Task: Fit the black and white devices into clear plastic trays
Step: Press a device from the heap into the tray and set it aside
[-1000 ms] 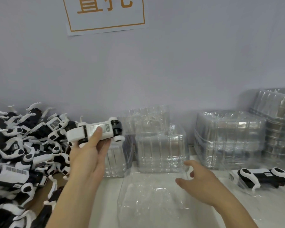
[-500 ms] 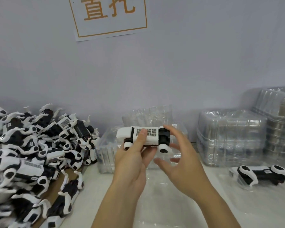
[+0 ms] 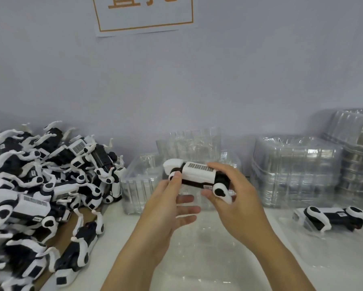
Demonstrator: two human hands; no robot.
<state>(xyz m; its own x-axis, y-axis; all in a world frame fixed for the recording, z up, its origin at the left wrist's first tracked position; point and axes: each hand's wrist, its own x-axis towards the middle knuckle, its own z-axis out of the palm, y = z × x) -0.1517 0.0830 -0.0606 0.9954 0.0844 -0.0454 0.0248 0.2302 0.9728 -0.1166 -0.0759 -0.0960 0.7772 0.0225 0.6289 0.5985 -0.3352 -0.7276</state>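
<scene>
A black and white device (image 3: 199, 175) with a barcode label is held in the air over the table's middle. My right hand (image 3: 233, 198) grips its right end, fingers over the top and thumb under a white leg. My left hand (image 3: 168, 208) touches its left end with the thumb tip while the other fingers spread loosely below. A clear plastic tray (image 3: 208, 248) lies flat on the table under both hands. Another device (image 3: 333, 219) lies in a clear tray (image 3: 302, 232) at the right.
A large heap of black and white devices (image 3: 40, 185) fills the left side on brown cardboard (image 3: 59, 244). Stacks of clear trays (image 3: 294, 169) stand along the wall at back centre and right. A paper sign (image 3: 145, 15) hangs on the wall.
The device moved from the left, near the heap, to the centre. My right hand rose from the tray and took its right end; my left hand's grip has loosened to a thumb touch.
</scene>
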